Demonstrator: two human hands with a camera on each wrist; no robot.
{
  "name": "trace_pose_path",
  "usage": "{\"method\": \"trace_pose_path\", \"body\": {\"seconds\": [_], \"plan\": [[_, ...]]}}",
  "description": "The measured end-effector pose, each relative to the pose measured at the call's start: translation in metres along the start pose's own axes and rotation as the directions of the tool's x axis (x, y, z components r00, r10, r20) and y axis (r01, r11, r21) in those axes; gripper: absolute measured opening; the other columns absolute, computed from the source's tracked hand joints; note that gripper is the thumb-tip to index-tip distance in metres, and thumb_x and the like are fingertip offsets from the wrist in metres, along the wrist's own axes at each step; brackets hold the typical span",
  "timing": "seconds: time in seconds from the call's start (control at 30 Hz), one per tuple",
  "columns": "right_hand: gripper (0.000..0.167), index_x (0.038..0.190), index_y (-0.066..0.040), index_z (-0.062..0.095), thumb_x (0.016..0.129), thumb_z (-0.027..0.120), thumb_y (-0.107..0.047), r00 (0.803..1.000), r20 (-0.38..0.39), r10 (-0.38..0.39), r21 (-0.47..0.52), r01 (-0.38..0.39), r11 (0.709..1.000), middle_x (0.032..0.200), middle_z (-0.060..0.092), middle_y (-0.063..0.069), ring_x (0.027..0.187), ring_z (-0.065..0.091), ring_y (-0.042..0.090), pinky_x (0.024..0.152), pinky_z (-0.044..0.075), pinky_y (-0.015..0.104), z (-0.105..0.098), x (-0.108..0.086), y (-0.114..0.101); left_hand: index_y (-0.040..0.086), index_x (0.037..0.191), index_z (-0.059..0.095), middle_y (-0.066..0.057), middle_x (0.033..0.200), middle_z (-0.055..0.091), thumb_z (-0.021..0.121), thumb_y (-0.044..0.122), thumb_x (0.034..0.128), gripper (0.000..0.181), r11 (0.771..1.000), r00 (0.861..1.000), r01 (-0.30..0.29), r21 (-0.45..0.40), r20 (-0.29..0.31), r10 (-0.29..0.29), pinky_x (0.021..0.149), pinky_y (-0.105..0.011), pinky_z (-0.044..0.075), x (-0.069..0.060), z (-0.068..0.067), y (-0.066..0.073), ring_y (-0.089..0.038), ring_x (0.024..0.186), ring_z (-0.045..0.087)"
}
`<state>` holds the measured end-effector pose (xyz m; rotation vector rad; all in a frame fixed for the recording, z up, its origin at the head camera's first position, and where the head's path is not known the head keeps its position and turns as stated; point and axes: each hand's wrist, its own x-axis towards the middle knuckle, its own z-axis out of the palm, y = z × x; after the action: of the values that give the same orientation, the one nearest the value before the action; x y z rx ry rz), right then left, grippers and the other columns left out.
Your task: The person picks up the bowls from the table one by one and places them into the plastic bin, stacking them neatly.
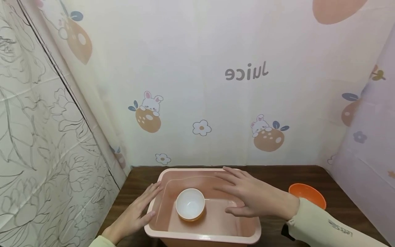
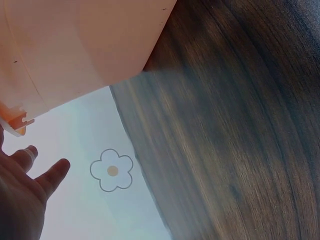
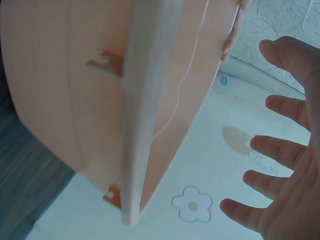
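Observation:
A pink plastic tub [image 1: 216, 236] stands on the table, and inside it, left of the middle, sits a small bowl [image 1: 190, 203], white within and orange outside. My left hand [image 1: 135, 210] is at the tub's left rim with fingers extended; whether the fingertips press on the rim I cannot tell. Over the tub's right side my right hand [image 1: 247, 193] hovers with its fingers spread and nothing in them. From the right wrist view, this right hand [image 3: 287, 150] appears apart from the rim.
An orange bowl [image 1: 305, 193] rests on the dark wooden table [image 1: 277, 175] to the right, partly behind my right forearm. Patterned cloth [image 1: 200, 85] hangs behind the table and along both sides.

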<state>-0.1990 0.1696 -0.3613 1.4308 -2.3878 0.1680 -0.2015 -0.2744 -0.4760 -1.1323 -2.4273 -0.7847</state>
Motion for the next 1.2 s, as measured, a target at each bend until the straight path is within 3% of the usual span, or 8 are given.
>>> {"method": "trace_pose_path", "body": {"seconds": [0.13,0.4,0.57,0.87,0.93,1.1,1.17,1.2], "plan": [[0.066,0.153,-0.031,0.049,0.094,0.068,-0.055,0.998,0.009,0.062,0.030,-0.062,0.998,0.160,0.045,-0.001,0.145,0.043,0.043,0.105,0.048,0.063,-0.007,-0.010,0.002,0.003,0.155,0.044,-0.020,0.163,0.038,0.062,0.029,0.0986,0.064,1.000,1.000,-0.015,0.000,-0.013,0.015,0.124,-0.012,0.009,-0.002,-0.001,0.000,-0.024,0.159,0.022],[0.062,0.149,-0.031,0.054,0.093,0.071,-0.052,0.989,-0.102,0.111,-0.017,-0.114,0.993,0.155,0.051,0.006,0.137,0.051,0.044,0.094,0.053,0.064,-0.015,-0.044,0.007,0.005,0.156,0.044,-0.018,0.164,0.038,0.064,0.028,0.0967,0.066,1.000,1.000,-0.008,0.013,-0.002,0.008,0.124,-0.012,0.010,-0.001,-0.002,-0.001,-0.024,0.159,0.023],[0.070,0.148,-0.033,0.054,0.085,0.081,-0.050,0.975,-0.139,0.176,-0.006,-0.179,0.984,0.158,0.048,0.001,0.147,0.041,0.032,0.094,0.049,0.064,-0.018,-0.065,0.011,0.004,0.155,0.045,-0.018,0.163,0.039,0.064,0.029,0.0969,0.066,1.000,1.000,-0.017,0.021,-0.008,0.017,0.125,-0.013,0.011,-0.001,-0.002,-0.002,-0.022,0.159,0.023],[0.068,0.144,-0.027,0.060,0.086,0.078,-0.057,0.955,-0.215,0.204,-0.030,-0.216,0.976,0.158,0.048,0.001,0.157,0.019,0.011,0.087,0.049,0.066,-0.014,-0.095,0.023,0.006,0.155,0.045,-0.017,0.164,0.039,0.065,0.026,0.0950,0.067,1.000,1.000,-0.009,0.024,-0.005,0.009,0.124,-0.012,0.009,0.000,-0.001,-0.002,-0.024,0.158,0.023],[0.070,0.144,-0.027,0.060,0.083,0.080,-0.056,0.951,-0.215,0.222,-0.039,-0.236,0.971,0.159,0.047,-0.001,0.158,0.017,0.009,0.107,0.044,0.061,-0.013,-0.102,0.025,0.005,0.155,0.045,-0.017,0.163,0.039,0.065,0.027,0.0953,0.067,0.999,1.000,-0.015,0.030,-0.006,0.015,0.124,-0.013,0.009,0.000,-0.001,-0.003,-0.023,0.159,0.023],[0.081,0.146,-0.029,0.058,0.074,0.089,-0.050,0.936,-0.184,0.300,-0.052,-0.314,0.948,0.157,0.049,0.002,0.154,0.028,0.014,0.106,0.044,0.062,-0.008,-0.120,0.029,0.005,0.155,0.044,-0.018,0.163,0.039,0.064,0.027,0.0961,0.066,0.999,1.000,-0.022,0.033,-0.006,0.022,0.124,-0.013,0.009,0.000,0.000,-0.002,-0.023,0.159,0.023],[0.084,0.147,-0.030,0.057,0.072,0.090,-0.050,0.928,-0.162,0.336,-0.051,-0.348,0.936,0.155,0.050,0.004,0.151,0.033,0.017,0.085,0.050,0.067,-0.006,-0.127,0.030,0.005,0.155,0.044,-0.018,0.164,0.039,0.064,0.027,0.0962,0.066,0.999,1.000,-0.019,0.029,-0.004,0.019,0.124,-0.012,0.009,0.000,0.000,-0.001,-0.023,0.159,0.023],[0.086,0.147,-0.031,0.056,0.071,0.091,-0.050,0.924,-0.150,0.352,-0.047,-0.363,0.931,0.155,0.050,0.004,0.149,0.035,0.019,0.084,0.050,0.068,-0.005,-0.131,0.031,0.005,0.155,0.044,-0.018,0.164,0.038,0.064,0.027,0.0962,0.066,1.000,1.000,-0.016,0.025,-0.003,0.016,0.124,-0.012,0.009,0.000,0.000,-0.001,-0.023,0.159,0.022]]}}
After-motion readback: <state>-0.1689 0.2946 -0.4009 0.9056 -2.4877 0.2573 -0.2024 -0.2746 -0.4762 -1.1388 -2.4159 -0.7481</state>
